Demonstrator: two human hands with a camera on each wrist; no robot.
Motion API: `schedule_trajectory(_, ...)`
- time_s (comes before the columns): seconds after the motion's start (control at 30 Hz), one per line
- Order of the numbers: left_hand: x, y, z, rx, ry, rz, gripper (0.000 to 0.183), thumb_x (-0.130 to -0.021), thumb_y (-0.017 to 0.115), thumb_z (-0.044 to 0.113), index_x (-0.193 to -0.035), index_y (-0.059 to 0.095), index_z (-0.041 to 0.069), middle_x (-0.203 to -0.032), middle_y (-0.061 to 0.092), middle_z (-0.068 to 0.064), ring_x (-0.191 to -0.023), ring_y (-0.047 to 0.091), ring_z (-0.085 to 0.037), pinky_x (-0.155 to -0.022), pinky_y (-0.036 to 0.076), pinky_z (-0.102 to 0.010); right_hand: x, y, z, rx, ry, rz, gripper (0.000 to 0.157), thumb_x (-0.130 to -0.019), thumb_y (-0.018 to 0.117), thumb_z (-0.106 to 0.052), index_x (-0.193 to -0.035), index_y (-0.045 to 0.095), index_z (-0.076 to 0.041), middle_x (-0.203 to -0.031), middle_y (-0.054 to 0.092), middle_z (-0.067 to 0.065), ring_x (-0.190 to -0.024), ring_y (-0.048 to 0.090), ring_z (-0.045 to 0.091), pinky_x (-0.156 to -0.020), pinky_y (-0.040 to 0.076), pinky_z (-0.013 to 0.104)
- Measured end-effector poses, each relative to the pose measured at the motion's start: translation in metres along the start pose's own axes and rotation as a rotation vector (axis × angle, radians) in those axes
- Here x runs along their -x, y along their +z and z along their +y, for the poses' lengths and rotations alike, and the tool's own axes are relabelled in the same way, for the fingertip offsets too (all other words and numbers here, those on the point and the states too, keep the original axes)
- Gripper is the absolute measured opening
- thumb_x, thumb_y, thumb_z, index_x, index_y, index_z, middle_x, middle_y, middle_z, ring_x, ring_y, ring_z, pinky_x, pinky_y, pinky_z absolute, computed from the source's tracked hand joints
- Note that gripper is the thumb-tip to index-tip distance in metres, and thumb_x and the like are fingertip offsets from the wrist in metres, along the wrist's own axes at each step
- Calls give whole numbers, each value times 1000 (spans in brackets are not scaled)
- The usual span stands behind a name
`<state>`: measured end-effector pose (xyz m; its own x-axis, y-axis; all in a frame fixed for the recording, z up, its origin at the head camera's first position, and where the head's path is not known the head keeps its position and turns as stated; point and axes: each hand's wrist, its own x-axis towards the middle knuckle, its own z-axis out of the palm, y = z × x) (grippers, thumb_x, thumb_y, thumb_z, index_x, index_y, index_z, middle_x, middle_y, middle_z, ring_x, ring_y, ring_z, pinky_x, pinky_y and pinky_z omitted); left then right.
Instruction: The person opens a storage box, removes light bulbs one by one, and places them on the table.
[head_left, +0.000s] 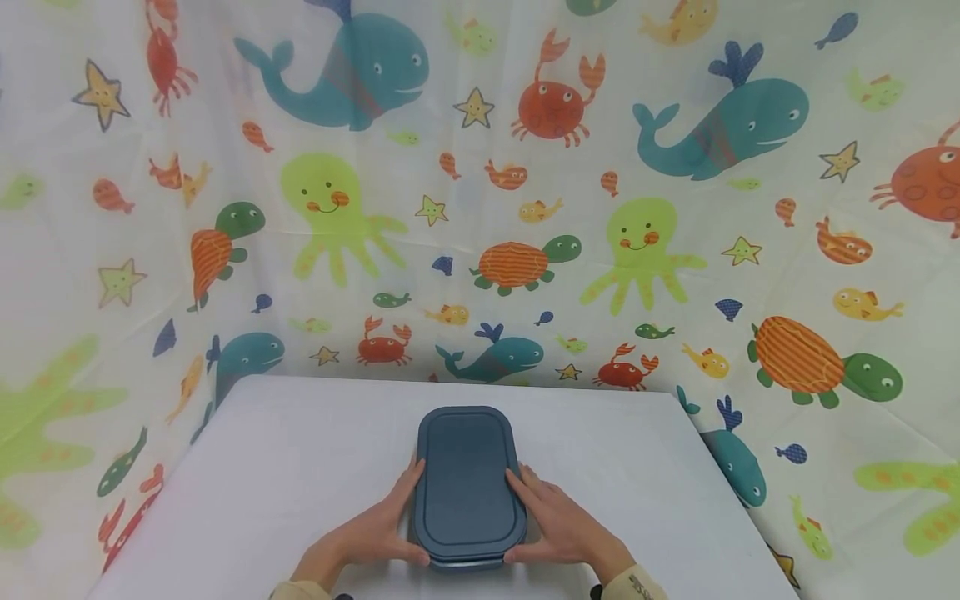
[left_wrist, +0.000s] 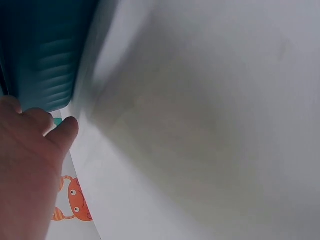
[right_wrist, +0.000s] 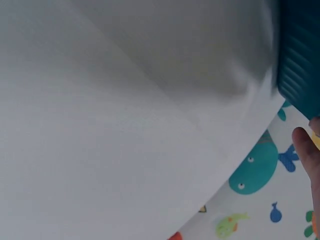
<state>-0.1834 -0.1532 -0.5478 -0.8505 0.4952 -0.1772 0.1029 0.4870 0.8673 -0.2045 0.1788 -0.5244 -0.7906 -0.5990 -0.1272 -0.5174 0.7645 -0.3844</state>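
Observation:
A dark blue rectangular container with a lid (head_left: 468, 483) is at the middle of the white table, its long side pointing away from me. My left hand (head_left: 386, 521) grips its left side, thumb at the near left corner and fingers along the edge. On the opposite side my right hand (head_left: 558, 521) holds it the same way, thumb at the near right corner. Ribbed walls of the container (left_wrist: 52, 55) show in the left wrist view, beside the left fingers. The lid is on, so the inside is hidden.
The white table (head_left: 315, 450) spreads out on both sides of the container. Behind and around it hangs a white curtain (head_left: 450, 317) printed with whales, crabs, turtles, octopuses and starfish. Light sleeves (head_left: 633, 583) show at the wrists.

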Motion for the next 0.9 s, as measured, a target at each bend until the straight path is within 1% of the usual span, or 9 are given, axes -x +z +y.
schedule_trajectory(0.13, 1, -3, 2, 4, -4, 16, 131, -71, 85, 48, -157, -10, 22, -162, -15, -14, -148, -3, -39, -113, 14, -66, -2, -5, -3, -4, -16, 17, 111, -73, 56, -82, -158, 14, -25, -163, 16, 9, -145, 28, 29, -110, 36, 55)
schedule_trajectory(0.27, 4, -6, 4, 5, 1, 24, 132, -71, 85, 47, -157, -12, 21, -162, -16, -15, -148, -3, -39, -114, 15, -65, -5, -9, -5, -3, -33, 20, 110, -74, 56, -82, -158, 13, -25, -163, 15, 8, -146, 25, 27, -113, 32, 54)
schedule_trajectory(0.37, 6, -8, 3, -2, 21, 27, 134, -71, 86, 46, -156, -14, 20, -161, -17, -15, -147, -6, -39, -115, 14, -63, -7, -10, -7, 13, -57, 19, 110, -75, 56, -81, -158, 14, -23, -163, 16, 9, -146, 25, 27, -115, 28, 53)
schedule_trajectory(0.5, 12, -11, -1, -2, 44, 39, 135, -71, 86, 42, -155, -17, 17, -160, -19, -16, -147, -9, -39, -115, 13, -63, -13, -13, -13, 34, -100, 22, 109, -76, 57, -80, -158, 15, -21, -162, 18, 11, -146, 25, 28, -116, 25, 53)
schedule_trajectory(0.7, 22, -16, -5, 10, 33, 55, 136, -72, 86, 41, -154, -20, 16, -159, -23, -15, -146, -11, -37, -115, 12, -63, -23, -17, -24, 68, -131, 0, 110, -76, 57, -79, -158, 16, -20, -162, 18, 10, -148, 20, 24, -117, 21, 55)
schedule_trajectory(0.9, 34, -22, -8, -10, 4, 89, 135, -73, 86, 39, -155, -18, 15, -160, -20, -17, -146, -8, -39, -115, 14, -64, -34, -18, -37, 100, -141, -14, 111, -75, 57, -80, -158, 16, -20, -162, 18, 11, -148, 20, 25, -116, 21, 57)
